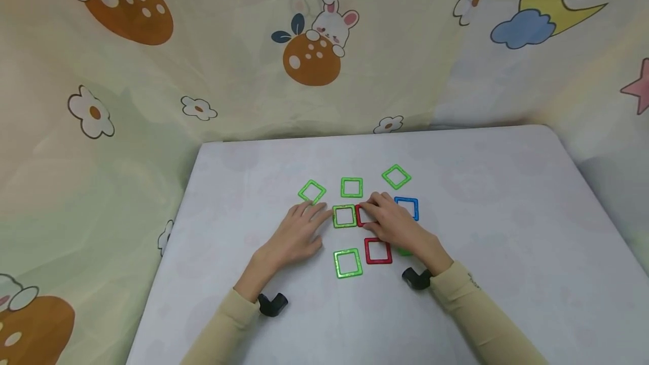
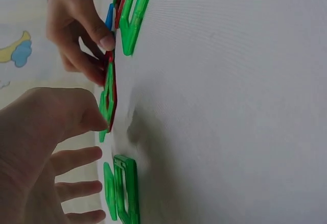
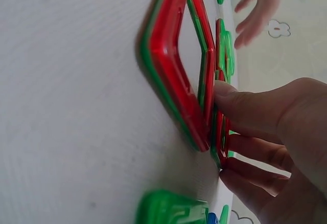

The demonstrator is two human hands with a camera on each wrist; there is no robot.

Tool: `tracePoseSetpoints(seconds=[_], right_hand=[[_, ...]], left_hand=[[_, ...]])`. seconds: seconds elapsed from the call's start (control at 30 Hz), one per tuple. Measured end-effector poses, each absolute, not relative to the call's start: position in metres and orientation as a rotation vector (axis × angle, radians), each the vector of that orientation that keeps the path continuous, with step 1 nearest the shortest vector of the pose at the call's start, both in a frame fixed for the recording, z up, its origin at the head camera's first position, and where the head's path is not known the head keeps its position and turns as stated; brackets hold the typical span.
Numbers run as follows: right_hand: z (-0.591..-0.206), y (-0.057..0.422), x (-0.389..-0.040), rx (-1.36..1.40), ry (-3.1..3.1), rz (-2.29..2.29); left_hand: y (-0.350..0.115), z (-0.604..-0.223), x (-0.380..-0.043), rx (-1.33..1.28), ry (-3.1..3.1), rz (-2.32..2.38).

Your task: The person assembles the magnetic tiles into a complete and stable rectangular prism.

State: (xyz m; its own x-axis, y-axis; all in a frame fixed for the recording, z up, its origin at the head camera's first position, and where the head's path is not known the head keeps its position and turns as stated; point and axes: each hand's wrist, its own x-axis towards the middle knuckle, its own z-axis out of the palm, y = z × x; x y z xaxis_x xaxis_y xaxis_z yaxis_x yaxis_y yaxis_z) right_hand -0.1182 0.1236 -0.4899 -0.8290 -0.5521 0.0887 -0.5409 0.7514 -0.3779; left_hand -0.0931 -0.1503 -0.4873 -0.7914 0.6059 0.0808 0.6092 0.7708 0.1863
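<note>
Left hand [image 1: 296, 234]: fingers spread, released, beside a green frame [image 1: 345, 207].
Right hand [image 1: 398, 224]: pinches a red frame [image 1: 358, 216] just beside that green one.

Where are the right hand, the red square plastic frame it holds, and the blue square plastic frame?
Right hand [image 1: 396, 222], head view: its back.
Held red square plastic frame [image 1: 358, 217], head view: left edge.
Blue square plastic frame [image 1: 407, 200], head view: far edge.
</note>
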Motion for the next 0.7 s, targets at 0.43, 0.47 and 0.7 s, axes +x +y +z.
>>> tracePoseSetpoints(seconds=[0.43, 0.47, 0.7], right_hand=[[-0.488, 0.122, -0.118, -0.898, 2.904, -0.615], [-0.489, 0.123, -0.118, -0.897, 2.906, -0.614], [-0.490, 0.125, -0.119, -0.903, 2.911, -0.626]], left_hand=[[-0.163, -0.481, -0.081, -1.059, -3.050, -0.187], [-0.164, -0.481, -0.081, -1.056, -3.052, -0.181], [-0.167, -0.482, -0.081, -1.072, -3.020, -0.194]])
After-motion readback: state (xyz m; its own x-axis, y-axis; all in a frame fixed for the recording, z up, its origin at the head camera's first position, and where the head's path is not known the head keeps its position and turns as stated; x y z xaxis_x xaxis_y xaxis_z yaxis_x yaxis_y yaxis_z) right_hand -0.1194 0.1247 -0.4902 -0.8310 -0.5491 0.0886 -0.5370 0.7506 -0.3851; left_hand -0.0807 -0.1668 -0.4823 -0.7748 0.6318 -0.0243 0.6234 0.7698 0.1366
